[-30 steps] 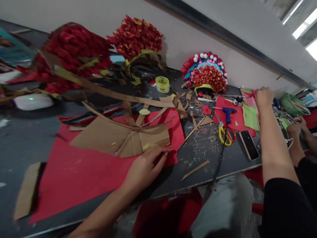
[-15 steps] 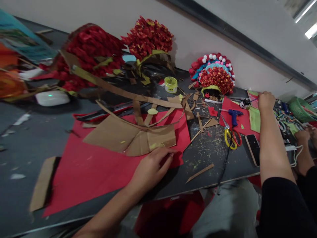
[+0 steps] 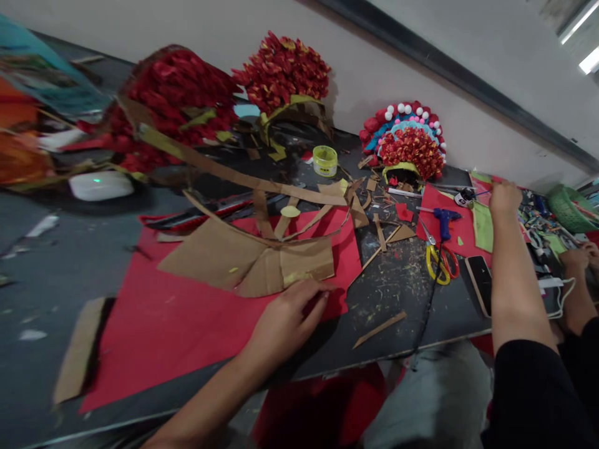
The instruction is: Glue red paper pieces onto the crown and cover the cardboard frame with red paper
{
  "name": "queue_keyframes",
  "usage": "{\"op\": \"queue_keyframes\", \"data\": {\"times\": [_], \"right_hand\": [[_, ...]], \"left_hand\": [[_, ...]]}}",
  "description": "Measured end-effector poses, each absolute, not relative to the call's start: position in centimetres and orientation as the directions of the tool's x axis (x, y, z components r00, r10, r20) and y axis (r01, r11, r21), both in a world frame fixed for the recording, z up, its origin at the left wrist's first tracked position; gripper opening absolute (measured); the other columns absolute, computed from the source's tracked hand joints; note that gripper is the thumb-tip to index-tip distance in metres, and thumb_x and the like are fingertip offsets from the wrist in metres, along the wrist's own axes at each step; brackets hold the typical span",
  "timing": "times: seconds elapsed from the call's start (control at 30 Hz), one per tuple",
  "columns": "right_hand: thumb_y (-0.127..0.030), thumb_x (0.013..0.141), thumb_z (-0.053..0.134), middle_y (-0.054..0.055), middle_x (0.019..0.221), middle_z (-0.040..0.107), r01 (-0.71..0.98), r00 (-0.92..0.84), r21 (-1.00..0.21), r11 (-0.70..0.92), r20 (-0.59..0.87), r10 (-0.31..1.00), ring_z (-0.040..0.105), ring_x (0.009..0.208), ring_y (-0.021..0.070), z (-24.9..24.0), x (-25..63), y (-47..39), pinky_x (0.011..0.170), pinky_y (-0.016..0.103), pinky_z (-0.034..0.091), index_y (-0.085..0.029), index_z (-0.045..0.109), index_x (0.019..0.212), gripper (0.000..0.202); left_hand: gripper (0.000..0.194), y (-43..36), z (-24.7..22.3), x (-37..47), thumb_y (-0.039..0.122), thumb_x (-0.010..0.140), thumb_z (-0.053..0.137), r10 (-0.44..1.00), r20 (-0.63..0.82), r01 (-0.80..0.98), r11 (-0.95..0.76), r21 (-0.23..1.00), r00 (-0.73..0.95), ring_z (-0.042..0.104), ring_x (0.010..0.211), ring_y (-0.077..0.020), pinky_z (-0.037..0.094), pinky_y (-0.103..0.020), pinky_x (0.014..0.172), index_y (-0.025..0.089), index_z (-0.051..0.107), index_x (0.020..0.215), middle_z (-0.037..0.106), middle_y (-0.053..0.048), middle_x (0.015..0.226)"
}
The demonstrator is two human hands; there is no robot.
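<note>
My left hand (image 3: 296,308) rests on a large red sheet (image 3: 173,340), right below the lower edge of a cut cardboard piece (image 3: 206,252). Its thumb and forefinger come together; anything between them is too small to make out. Curved cardboard strips (image 3: 262,181) cross over the piece. Far to the right, my right hand (image 3: 505,198) is closed around a thin dark stick (image 3: 482,192). The stick slants toward a small dark bottle (image 3: 464,197) with a white label. Beside that wrist lies a yellow-green piece (image 3: 482,226).
A blue glue gun (image 3: 443,221), scissors (image 3: 437,268) and a phone (image 3: 478,284) lie between my arms. Red petal-covered headpieces (image 3: 285,75) stand along the wall near a yellow tub (image 3: 324,161). Another person's hands (image 3: 578,259) are at far right, below a green basket (image 3: 568,209).
The view has shifted very slightly. Both hands keep almost the same places, and the stick stays by the bottle. At far right, the other person's hands have moved a little.
</note>
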State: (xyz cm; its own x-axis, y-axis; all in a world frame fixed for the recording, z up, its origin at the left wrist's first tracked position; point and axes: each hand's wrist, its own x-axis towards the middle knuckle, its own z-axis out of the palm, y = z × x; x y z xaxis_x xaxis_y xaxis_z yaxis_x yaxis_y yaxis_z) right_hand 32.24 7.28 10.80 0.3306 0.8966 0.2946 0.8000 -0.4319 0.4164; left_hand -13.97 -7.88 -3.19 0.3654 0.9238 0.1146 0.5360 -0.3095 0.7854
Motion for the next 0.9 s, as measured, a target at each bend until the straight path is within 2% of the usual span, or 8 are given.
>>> {"op": "queue_keyframes", "data": {"times": [0.1, 0.27, 0.5, 0.63, 0.77, 0.9], "right_hand": [[-0.015, 0.096, 0.029, 0.026, 0.111, 0.061, 0.798, 0.334, 0.407, -0.444, 0.314, 0.889, 0.049, 0.097, 0.0238, 12.7, 32.5, 6.6, 0.072, 0.036, 0.026, -0.002, 0.064, 0.113, 0.041], [-0.018, 0.095, 0.037, 0.024, 0.11, 0.062, 0.794, 0.341, 0.392, -0.465, 0.345, 0.874, 0.049, 0.097, 0.0232, 14.6, 33.4, 5.4, 0.07, 0.035, 0.026, -0.007, 0.066, 0.114, 0.036], [-0.024, 0.093, 0.041, 0.019, 0.107, 0.064, 0.785, 0.383, 0.333, -0.522, 0.4, 0.832, 0.055, 0.094, 0.0239, 14.1, 34.8, 4.0, 0.073, 0.032, 0.035, -0.012, 0.067, 0.111, 0.034], [-0.023, 0.091, 0.041, 0.018, 0.107, 0.066, 0.813, 0.405, 0.235, -0.533, 0.431, 0.807, 0.058, 0.096, 0.0261, 14.0, 34.6, 3.1, 0.077, 0.035, 0.041, -0.014, 0.068, 0.11, 0.034], [-0.02, 0.089, 0.041, 0.017, 0.108, 0.066, 0.879, 0.35, 0.135, -0.457, 0.469, 0.811, 0.058, 0.099, 0.0258, 14.0, 33.3, 1.5, 0.084, 0.036, 0.043, -0.013, 0.067, 0.106, 0.032], [-0.022, 0.089, 0.041, 0.015, 0.101, 0.067, 0.968, 0.213, -0.008, -0.251, 0.559, 0.802, 0.059, 0.095, 0.0239, 13.4, 30.3, -1.2, 0.087, 0.036, 0.044, -0.014, 0.066, 0.097, 0.027]], "left_hand": [[0.033, -7.8, -3.2, -13.9, 0.039, 0.088, 0.041, 0.924, 0.12, 0.532, -0.311, 0.787, 0.363, 0.068, 0.082, -0.0222, 0.053, -0.03, 0.075, 0.02, 0.068, 0.09, 0.072, -0.008, 0.09], [0.034, -7.7, -3.5, -13.8, 0.041, 0.087, 0.041, 0.923, 0.139, 0.527, -0.323, 0.786, 0.358, 0.068, 0.084, -0.0235, 0.054, -0.032, 0.076, 0.02, 0.068, 0.089, 0.073, -0.008, 0.091], [0.034, -7.7, -3.4, -13.8, 0.039, 0.086, 0.04, 0.92, 0.144, 0.531, -0.332, 0.78, 0.363, 0.069, 0.084, -0.0232, 0.054, -0.031, 0.074, 0.019, 0.068, 0.09, 0.073, -0.008, 0.092], [0.033, -7.6, -3.2, -13.7, 0.039, 0.087, 0.04, 0.916, 0.147, 0.519, -0.338, 0.785, 0.374, 0.068, 0.084, -0.0229, 0.054, -0.031, 0.075, 0.02, 0.067, 0.089, 0.073, -0.008, 0.092], [0.033, -7.6, -2.9, -13.7, 0.038, 0.087, 0.04, 0.913, 0.164, 0.481, -0.341, 0.807, 0.374, 0.068, 0.087, -0.0228, 0.053, -0.032, 0.08, 0.019, 0.067, 0.092, 0.073, -0.009, 0.094], [0.031, -7.5, -2.7, -13.9, 0.036, 0.087, 0.04, 0.914, 0.186, 0.46, -0.347, 0.817, 0.36, 0.067, 0.089, -0.0222, 0.053, -0.033, 0.082, 0.019, 0.066, 0.094, 0.072, -0.008, 0.096]]}}
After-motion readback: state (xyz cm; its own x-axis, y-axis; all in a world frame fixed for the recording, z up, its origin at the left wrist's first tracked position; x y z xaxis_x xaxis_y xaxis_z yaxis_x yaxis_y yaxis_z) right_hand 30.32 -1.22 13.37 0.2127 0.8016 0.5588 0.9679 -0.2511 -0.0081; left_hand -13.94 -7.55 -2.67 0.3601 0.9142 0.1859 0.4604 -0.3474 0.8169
